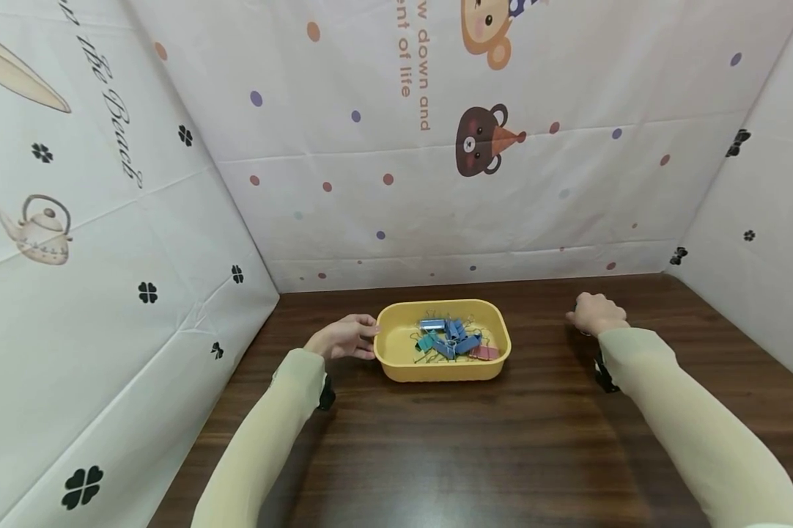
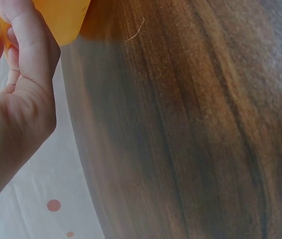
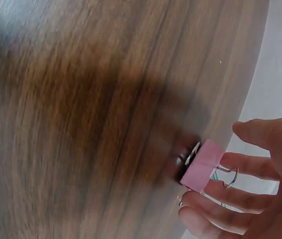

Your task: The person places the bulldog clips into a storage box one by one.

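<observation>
A yellow plastic tray [image 1: 396,372] stands on the table, holding several blue, teal and pink binder clips [image 1: 456,341]. At its left end, my left hand [image 1: 350,337] pinches the rim between thumb and fingers; the left wrist view shows this hand on the tray wall [image 2: 64,22]. Well to the right of the tray, my right hand [image 1: 597,314] is low over the table. In the right wrist view, a pink binder clip [image 3: 203,167] is at the fingertips of that hand [image 3: 260,184], with the thumb apart from it. A bit of green shows behind the clip's wire handle.
The dark wooden table [image 1: 436,455] reaches to a white printed cloth wall [image 1: 370,213] at the back. Similar cloth walls stand at the left [image 1: 126,315] and right [image 1: 753,293].
</observation>
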The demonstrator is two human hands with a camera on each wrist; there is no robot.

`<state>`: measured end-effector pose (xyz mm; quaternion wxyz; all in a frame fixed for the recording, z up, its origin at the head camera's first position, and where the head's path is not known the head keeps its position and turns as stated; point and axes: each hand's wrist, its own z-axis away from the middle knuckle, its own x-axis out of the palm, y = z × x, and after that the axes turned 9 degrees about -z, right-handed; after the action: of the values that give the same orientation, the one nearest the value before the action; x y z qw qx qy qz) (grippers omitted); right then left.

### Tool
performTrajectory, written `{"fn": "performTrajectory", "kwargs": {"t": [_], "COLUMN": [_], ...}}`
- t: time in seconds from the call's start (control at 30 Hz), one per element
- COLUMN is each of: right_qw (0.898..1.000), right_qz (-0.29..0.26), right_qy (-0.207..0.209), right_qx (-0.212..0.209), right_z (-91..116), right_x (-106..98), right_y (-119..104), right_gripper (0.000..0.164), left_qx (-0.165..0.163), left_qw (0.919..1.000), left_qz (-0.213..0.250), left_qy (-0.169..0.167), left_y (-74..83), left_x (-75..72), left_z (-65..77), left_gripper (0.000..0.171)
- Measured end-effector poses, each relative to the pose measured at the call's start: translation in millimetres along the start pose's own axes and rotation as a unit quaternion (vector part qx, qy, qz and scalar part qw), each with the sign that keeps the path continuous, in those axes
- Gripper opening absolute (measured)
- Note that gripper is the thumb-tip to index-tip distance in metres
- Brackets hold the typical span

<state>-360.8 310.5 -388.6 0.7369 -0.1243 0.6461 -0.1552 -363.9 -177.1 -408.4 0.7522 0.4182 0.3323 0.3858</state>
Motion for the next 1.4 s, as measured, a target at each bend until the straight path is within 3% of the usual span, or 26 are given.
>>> {"fn": "performTrajectory", "kwargs": {"t": [0.17, 0.33, 0.53, 0.77, 1.07, 1.4], "right_qw": [1.0, 1.0, 1.0, 1.0, 1.0, 1.0], "right_qz": [0.002, -0.008, -0.009, -0.007, -0.007, -0.019], "right_qy": [0.001, 0.002, -0.001, 0.004, 0.009, 0.02], "right_qx": [-0.009, -0.009, -0.01, -0.021, -0.007, -0.009], "right_z": [-1, -2, 1, 3, 3, 2], "right_x": [2, 1, 0, 4, 3, 2], "right_y": [2, 6, 8, 11, 10, 10], "right_gripper": [0.024, 0.029, 0.019, 0.025, 0.014, 0.019], "left_qx": [0.006, 0.009, 0.0, -0.002, -0.004, 0.001], "left_qw": [1.0, 1.0, 1.0, 1.0, 1.0, 1.0], "left_qz": [-0.003, 0.002, 0.002, 0.003, 0.004, 0.002], "left_qy": [-0.002, 0.001, 0.003, -0.002, -0.003, -0.001], "left_y": [-0.1, 0.4, 0.5, -0.1, -0.8, -3.1], "left_x": [1.0, 0.4, 0.7, 1.7, 0.7, -0.7], "left_z": [0.3, -0.3, -0.3, -0.5, 0.0, -1.3], "left_gripper": [0.013, 0.014, 0.014, 0.012, 0.016, 0.014]}}
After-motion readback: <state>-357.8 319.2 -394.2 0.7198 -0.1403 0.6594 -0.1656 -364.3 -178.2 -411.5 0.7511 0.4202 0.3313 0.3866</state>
